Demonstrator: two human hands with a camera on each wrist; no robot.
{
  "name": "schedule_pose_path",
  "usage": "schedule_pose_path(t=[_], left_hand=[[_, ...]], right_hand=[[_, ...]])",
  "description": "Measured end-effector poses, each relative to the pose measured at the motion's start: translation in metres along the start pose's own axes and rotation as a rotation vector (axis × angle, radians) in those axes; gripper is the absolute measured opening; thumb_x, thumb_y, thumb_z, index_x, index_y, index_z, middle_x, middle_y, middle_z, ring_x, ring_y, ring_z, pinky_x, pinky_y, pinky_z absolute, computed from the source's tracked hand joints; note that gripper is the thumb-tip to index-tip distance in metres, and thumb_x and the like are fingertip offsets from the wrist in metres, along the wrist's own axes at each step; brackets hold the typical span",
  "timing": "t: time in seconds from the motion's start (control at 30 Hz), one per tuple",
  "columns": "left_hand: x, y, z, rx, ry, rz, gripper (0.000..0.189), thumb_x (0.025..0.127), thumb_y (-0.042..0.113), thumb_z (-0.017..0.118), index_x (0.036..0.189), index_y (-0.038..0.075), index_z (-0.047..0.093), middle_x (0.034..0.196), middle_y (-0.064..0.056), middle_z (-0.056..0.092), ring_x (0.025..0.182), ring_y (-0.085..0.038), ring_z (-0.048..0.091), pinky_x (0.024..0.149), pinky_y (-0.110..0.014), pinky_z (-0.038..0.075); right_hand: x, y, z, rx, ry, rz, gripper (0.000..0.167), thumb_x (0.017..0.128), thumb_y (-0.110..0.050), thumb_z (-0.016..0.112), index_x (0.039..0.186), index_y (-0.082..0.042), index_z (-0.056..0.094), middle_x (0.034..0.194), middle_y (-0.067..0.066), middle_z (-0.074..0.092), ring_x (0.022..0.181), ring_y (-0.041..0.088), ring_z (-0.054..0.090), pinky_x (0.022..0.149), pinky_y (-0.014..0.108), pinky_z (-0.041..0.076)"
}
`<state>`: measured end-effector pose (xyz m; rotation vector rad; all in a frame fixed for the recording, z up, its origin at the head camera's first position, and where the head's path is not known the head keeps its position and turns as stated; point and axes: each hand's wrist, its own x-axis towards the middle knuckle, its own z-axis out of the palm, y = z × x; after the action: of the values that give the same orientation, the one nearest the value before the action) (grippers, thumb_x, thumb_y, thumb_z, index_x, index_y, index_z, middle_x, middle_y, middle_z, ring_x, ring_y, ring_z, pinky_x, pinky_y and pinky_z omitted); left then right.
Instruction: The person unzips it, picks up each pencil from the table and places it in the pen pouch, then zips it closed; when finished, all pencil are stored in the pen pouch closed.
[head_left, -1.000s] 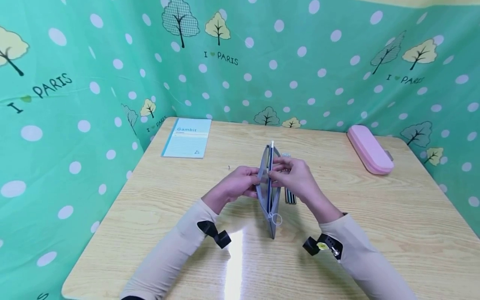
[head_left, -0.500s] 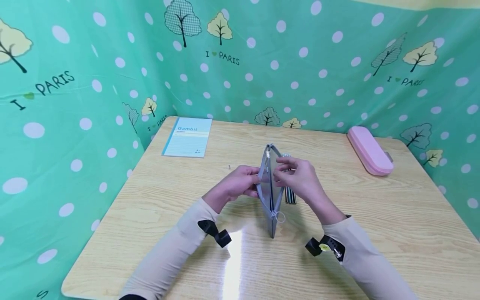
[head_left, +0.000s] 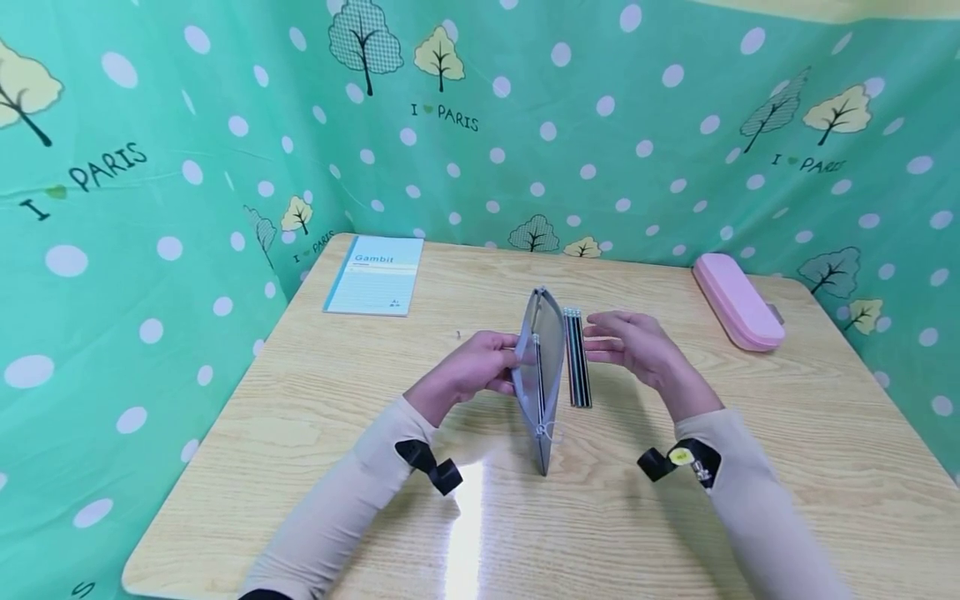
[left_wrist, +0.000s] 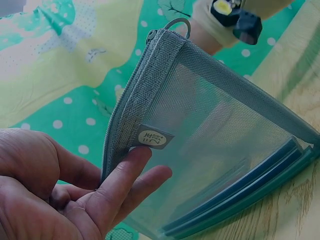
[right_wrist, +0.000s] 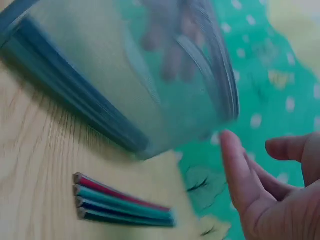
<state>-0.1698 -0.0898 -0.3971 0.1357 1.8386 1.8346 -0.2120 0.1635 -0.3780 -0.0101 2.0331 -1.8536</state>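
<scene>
A grey mesh zip pouch (head_left: 552,358) stands on edge with its mouth unzipped, a ring hanging from the zip pull. My left hand (head_left: 482,365) pinches its left side near the top. Through the mesh in the left wrist view, dark pencils (left_wrist: 240,185) lie along the pouch's bottom. To the right of the pouch, several striped pencils (head_left: 577,358) lie side by side on the table; one shows red in the right wrist view. My right hand (head_left: 630,343) hovers just right of these pencils, holding nothing, fingers extended and thumb apart.
A light blue notebook (head_left: 375,277) lies at the back left of the wooden table (head_left: 300,450). A pink pencil case (head_left: 738,302) sits at the back right. Green printed cloth (head_left: 480,125) hangs behind the table's far edge.
A pencil held upright in the pouch mouth by my right hand has dropped inside. That hand has let go and drawn out to the right. My left hand keeps its hold.
</scene>
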Motion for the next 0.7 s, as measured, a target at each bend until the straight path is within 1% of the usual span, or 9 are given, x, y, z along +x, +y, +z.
schedule_pose_path(t=[0.07,0.1,0.23,0.33,0.43,0.57,0.7], left_hand=[[0.000,0.000,0.000,0.007,0.000,0.004,0.038,0.106,0.003,0.048,0.141,-0.010,0.055,0.124,-0.032,0.067,0.081,-0.015,0.073,0.067,-0.022,0.064],[0.000,0.000,0.000,0.011,0.000,0.008,0.037,0.106,0.003,0.048,0.141,-0.010,0.055,0.122,-0.031,0.068,0.079,-0.015,0.072,0.066,-0.021,0.063],[0.000,0.000,-0.001,0.018,0.003,0.015,0.036,0.106,0.002,0.048,0.139,-0.011,0.056,0.112,-0.027,0.071,0.073,-0.011,0.069,0.061,-0.019,0.061],[0.000,0.000,-0.001,0.013,0.006,0.012,0.036,0.106,0.003,0.049,0.139,-0.011,0.057,0.105,-0.022,0.072,0.071,-0.010,0.068,0.060,-0.018,0.061],[0.000,0.001,-0.001,0.009,0.006,0.008,0.036,0.106,0.002,0.049,0.139,-0.010,0.057,0.102,-0.019,0.072,0.069,-0.009,0.066,0.058,-0.018,0.060],[0.001,0.001,-0.002,0.007,-0.002,0.006,0.037,0.106,0.002,0.050,0.140,-0.009,0.057,0.099,-0.017,0.071,0.068,-0.009,0.065,0.057,-0.017,0.058],[0.002,0.001,-0.001,0.012,-0.008,0.006,0.037,0.105,0.003,0.050,0.139,-0.009,0.057,0.096,-0.014,0.071,0.068,-0.008,0.065,0.058,-0.017,0.059]], right_hand=[[0.008,0.007,-0.011,0.079,-0.070,0.067,0.057,0.111,-0.017,0.042,0.152,0.019,0.025,0.103,0.003,0.069,0.089,0.012,0.074,0.086,0.024,0.063],[0.011,0.011,-0.016,0.110,-0.088,0.092,0.058,0.112,-0.018,0.041,0.153,0.019,0.023,0.101,0.002,0.071,0.090,0.013,0.074,0.087,0.024,0.063],[0.020,0.022,-0.027,0.154,-0.093,0.164,0.061,0.112,-0.024,0.040,0.154,0.016,0.023,0.098,0.001,0.074,0.090,0.013,0.075,0.087,0.025,0.063],[0.025,0.027,-0.031,0.150,-0.086,0.191,0.063,0.112,-0.028,0.040,0.155,0.015,0.023,0.101,0.003,0.074,0.090,0.013,0.075,0.088,0.025,0.063],[0.030,0.032,-0.033,0.141,-0.068,0.213,0.062,0.113,-0.026,0.041,0.155,0.014,0.022,0.102,0.005,0.073,0.088,0.013,0.075,0.089,0.026,0.063],[0.037,0.039,-0.034,0.107,-0.037,0.235,0.057,0.112,-0.019,0.044,0.155,0.013,0.024,0.098,0.006,0.073,0.085,0.013,0.075,0.090,0.026,0.062],[0.044,0.047,-0.033,0.069,-0.017,0.245,0.058,0.111,-0.018,0.046,0.154,0.015,0.025,0.093,0.004,0.073,0.082,0.012,0.074,0.088,0.026,0.063]])
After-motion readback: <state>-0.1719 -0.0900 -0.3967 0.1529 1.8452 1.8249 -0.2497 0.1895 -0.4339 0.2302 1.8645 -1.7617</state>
